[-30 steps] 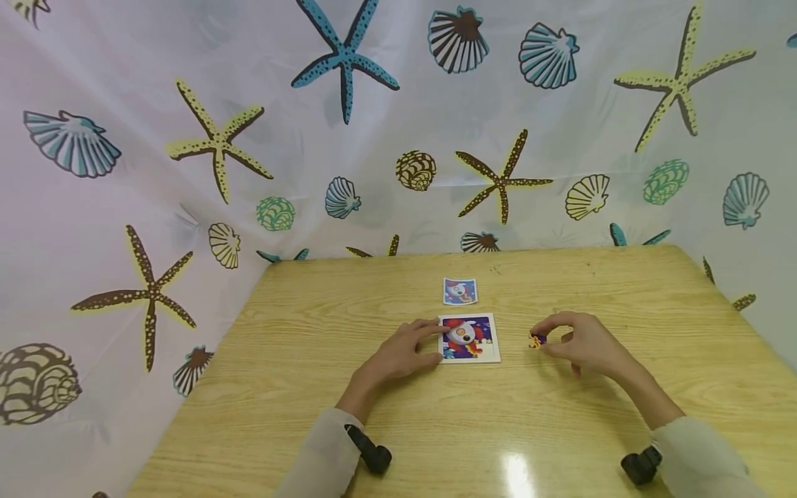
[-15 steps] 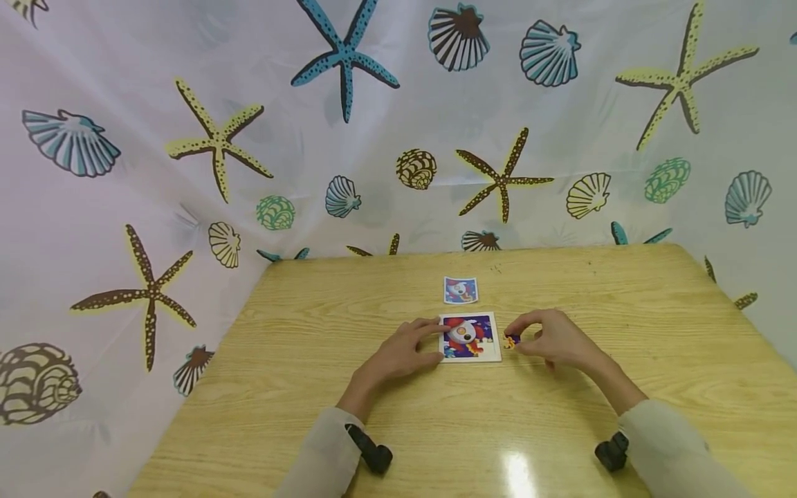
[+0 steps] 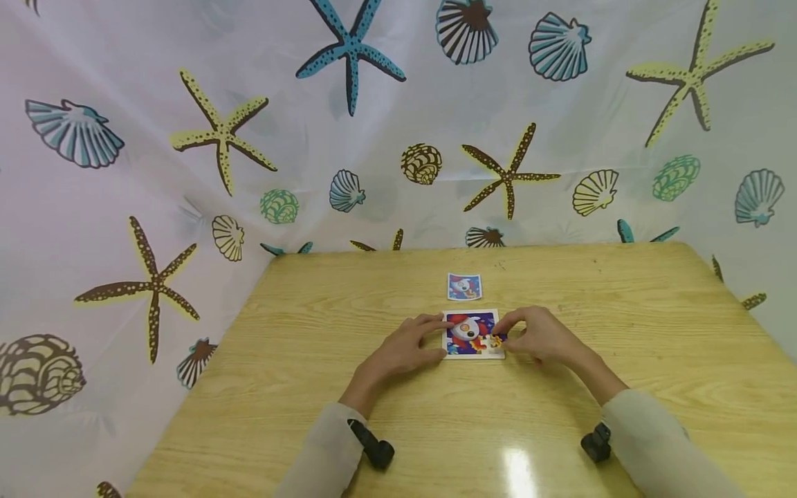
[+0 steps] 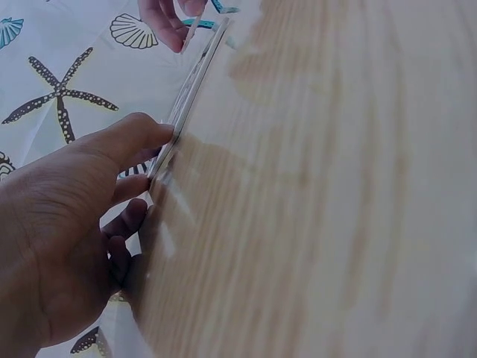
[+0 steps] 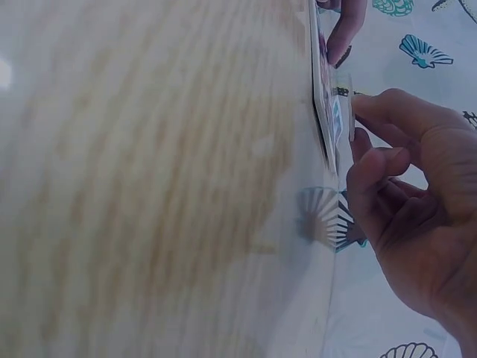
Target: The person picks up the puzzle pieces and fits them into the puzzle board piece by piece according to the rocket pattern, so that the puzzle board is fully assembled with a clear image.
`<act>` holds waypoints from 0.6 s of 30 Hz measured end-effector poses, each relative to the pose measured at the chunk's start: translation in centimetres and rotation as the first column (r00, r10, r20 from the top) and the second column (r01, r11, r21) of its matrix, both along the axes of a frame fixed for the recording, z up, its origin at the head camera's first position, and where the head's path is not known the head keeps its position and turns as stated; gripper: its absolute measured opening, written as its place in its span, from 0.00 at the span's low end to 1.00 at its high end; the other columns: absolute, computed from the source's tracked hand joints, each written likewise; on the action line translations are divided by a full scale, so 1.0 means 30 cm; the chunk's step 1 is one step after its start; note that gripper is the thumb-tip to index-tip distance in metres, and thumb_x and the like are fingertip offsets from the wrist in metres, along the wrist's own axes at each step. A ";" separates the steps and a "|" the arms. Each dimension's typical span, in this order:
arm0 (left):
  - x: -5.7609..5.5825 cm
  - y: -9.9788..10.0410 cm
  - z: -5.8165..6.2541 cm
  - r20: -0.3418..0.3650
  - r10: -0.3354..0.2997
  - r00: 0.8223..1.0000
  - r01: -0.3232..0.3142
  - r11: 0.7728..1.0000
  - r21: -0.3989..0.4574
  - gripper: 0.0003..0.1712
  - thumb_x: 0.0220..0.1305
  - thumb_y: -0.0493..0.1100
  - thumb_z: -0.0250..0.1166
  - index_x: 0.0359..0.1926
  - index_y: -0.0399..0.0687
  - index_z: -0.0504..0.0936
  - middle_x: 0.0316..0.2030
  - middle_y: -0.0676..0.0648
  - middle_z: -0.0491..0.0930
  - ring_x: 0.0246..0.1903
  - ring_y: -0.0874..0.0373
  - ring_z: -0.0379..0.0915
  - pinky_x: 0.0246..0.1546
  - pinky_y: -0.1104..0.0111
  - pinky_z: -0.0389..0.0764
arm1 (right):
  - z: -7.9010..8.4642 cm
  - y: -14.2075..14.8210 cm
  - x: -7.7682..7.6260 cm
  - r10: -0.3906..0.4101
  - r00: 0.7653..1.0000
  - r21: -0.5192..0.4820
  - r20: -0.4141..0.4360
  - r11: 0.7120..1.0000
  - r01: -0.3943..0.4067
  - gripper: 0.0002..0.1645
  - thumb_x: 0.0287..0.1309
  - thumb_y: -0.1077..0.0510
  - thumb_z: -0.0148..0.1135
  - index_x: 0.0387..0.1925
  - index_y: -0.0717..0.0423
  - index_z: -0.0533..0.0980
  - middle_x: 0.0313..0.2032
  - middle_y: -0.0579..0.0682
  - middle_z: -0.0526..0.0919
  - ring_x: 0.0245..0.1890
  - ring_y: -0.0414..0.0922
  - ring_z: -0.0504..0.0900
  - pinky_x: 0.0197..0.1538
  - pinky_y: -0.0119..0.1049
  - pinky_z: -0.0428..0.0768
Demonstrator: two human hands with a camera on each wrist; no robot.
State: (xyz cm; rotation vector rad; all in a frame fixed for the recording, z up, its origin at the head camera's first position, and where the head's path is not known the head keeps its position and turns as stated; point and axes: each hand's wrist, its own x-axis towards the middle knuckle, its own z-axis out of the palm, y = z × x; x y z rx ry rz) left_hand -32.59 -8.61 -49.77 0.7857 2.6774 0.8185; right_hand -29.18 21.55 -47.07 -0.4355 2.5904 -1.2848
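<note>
A square jigsaw puzzle with a white frame (image 3: 474, 357) lies on the table, its picture a white and red rocket on dark blue. At its left side my left hand (image 3: 401, 351) rests, one finger extended over the picture and the thumb at the lower left corner. My right hand (image 3: 540, 336) pinches a small jigsaw piece (image 3: 496, 342), purple with yellow-orange, between thumb and index finger. The piece overlaps the pale gap at the puzzle's lower right. Seen edge-on in the right wrist view, the piece (image 5: 352, 119) stands slightly above the puzzle.
Just behind the puzzle lies a small picture card (image 3: 465, 287) showing the same rocket. The wooden table (image 3: 349, 297) meets a white curtain (image 3: 373, 152) printed with shells and starfish at the back and sides. Each sleeve carries a black wrist camera (image 3: 378, 453).
My right hand has moved left with the jigsaw piece, from the bare table to over the puzzle's right side. The left hand keeps its place at the frame. The head view has shifted slightly.
</note>
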 end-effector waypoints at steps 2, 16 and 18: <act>0.000 0.001 0.003 0.000 -0.002 1.000 0.002 1.000 0.000 0.33 0.70 0.55 0.65 0.75 0.67 0.72 0.78 0.51 0.61 0.74 0.45 0.58 0.71 0.43 0.64 | 0.004 -0.008 -0.001 0.009 1.000 -0.007 0.010 1.000 -0.009 0.15 0.61 0.65 0.67 0.50 0.57 0.86 0.52 0.58 0.84 0.09 0.38 0.65 0.16 0.32 0.68; -0.002 0.001 0.002 -0.001 -0.001 1.000 0.001 1.000 -0.002 0.33 0.70 0.56 0.65 0.74 0.68 0.73 0.78 0.51 0.62 0.74 0.45 0.58 0.71 0.43 0.64 | -0.017 -0.063 -0.023 0.049 0.996 0.095 -0.068 0.995 -0.042 0.13 0.57 0.68 0.71 0.45 0.58 0.88 0.48 0.56 0.86 0.27 0.42 0.75 0.25 0.33 0.73; -0.005 -0.001 -0.001 -0.003 -0.001 1.000 0.001 1.000 -0.004 0.33 0.70 0.56 0.65 0.74 0.68 0.73 0.78 0.51 0.61 0.74 0.45 0.58 0.71 0.43 0.64 | -0.017 -0.072 -0.025 0.050 0.996 0.106 -0.078 0.994 -0.041 0.13 0.57 0.69 0.72 0.44 0.58 0.88 0.47 0.54 0.87 0.33 0.43 0.75 0.28 0.34 0.73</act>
